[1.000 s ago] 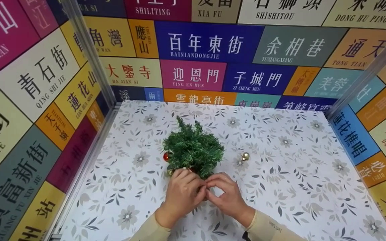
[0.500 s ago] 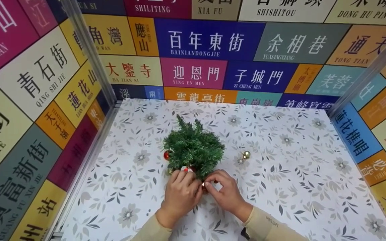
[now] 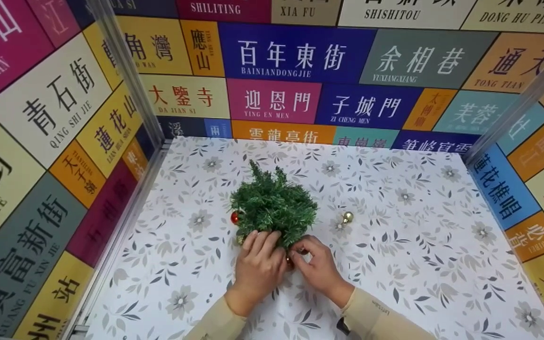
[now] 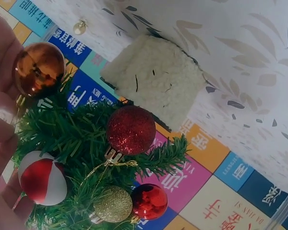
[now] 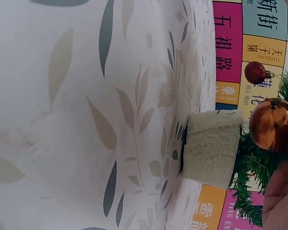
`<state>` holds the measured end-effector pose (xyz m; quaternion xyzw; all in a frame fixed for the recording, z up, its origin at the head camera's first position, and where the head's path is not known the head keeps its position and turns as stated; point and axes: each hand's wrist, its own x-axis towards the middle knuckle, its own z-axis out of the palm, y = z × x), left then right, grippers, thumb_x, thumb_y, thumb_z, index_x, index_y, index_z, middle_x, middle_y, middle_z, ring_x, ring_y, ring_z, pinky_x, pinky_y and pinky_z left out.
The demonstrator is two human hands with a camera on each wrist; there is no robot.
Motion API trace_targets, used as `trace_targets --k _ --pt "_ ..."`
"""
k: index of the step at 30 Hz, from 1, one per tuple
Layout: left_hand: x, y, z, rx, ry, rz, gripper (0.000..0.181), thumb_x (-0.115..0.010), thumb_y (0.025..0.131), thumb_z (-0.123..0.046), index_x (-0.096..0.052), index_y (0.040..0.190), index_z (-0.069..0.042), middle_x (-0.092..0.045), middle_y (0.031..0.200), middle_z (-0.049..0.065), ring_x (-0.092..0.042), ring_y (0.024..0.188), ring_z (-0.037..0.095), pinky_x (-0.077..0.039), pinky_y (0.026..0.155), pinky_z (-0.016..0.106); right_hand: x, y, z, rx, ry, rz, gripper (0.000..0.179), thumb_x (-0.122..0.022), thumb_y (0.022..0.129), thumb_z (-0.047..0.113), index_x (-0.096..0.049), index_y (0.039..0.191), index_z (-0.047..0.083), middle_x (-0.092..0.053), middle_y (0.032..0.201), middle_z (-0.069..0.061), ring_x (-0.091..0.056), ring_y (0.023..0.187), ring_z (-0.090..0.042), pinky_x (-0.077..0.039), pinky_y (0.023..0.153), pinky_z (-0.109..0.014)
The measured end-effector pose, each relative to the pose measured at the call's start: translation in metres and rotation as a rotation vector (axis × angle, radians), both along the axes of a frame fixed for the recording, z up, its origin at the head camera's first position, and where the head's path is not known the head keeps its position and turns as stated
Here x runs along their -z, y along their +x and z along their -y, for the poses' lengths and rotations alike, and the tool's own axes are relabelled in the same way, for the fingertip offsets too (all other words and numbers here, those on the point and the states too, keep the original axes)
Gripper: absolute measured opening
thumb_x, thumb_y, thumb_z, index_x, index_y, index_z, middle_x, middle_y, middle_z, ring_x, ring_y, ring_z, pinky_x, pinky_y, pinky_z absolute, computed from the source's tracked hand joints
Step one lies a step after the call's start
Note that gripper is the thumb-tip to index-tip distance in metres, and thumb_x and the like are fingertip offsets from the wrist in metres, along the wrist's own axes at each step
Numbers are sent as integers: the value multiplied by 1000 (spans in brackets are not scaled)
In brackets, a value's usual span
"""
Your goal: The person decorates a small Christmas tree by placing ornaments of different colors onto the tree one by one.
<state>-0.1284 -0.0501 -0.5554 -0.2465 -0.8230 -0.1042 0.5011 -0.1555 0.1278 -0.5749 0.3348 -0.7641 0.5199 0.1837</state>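
A small green Christmas tree (image 3: pixel 274 203) stands upright before me, its fleece-covered base (image 4: pixel 153 79) showing in the left wrist view. Curled over its front branches is my left hand (image 3: pixel 260 264), seeming to grip a branch; its fingertips are partly hidden. Thumb and finger of my right hand (image 3: pixel 321 264) pinch at the top of a shiny copper Christmas ball (image 5: pixel 272 124), close by the left thumb. On the branches hang a red glitter ball (image 4: pixel 131 130), a red-and-white ball (image 4: pixel 42 178), a gold glitter ball (image 4: pixel 113 204) and a shiny red ball (image 4: pixel 149 201).
A loose gold ball (image 3: pixel 347 217) lies on the table, right of the tree. White leaf-patterned cloth (image 3: pixel 418 264) covers the tabletop. Colourful sign-printed walls (image 3: pixel 295 52) enclose the back and both sides, with metal posts (image 3: pixel 132 80) at the corners.
My left fingers have shifted up over the front branches, covering the red-and-white ball seen half a second ago. The right hand has moved slightly, staying beside the copper ball.
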Motion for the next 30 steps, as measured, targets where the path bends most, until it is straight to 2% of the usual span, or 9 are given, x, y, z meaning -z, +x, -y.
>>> trace_targets --k 3,7,19,30 --pt "1 -1 0 -16 -9 30 14 -70 75 -20 -62 69 -11 -68 111 10 -63 98 29 -43 98 49 -4 0 2 12 8 11 16 -69 85 -8 -68 87 8 -64 89 -4 -61 78 -18 -52 64 -38" --pt "3 0 -2 -38 -30 59 15 -73 74 -22 -62 71 -11 -68 113 10 -63 101 30 -41 103 50 -23 7 8 38 3 16 16 -67 81 -15 -66 83 1 -63 85 -12 -61 74 -23 -53 62 -43" --pt "2 -3 -3 -2 -72 54 13 -69 80 -22 -64 75 -11 -69 112 10 -60 120 31 -35 109 48 -21 2 11 85 -11 0 18 -68 76 -17 -65 82 0 -62 84 -12 -61 70 -23 -53 59 -42" --pt "3 -4 -3 -52 2 31 14 -69 76 -22 -60 74 -11 -67 107 9 -60 95 33 -36 104 53 -21 1 9 55 -5 74 17 -66 83 -13 -69 91 2 -63 91 -10 -63 78 -23 -54 67 -34"
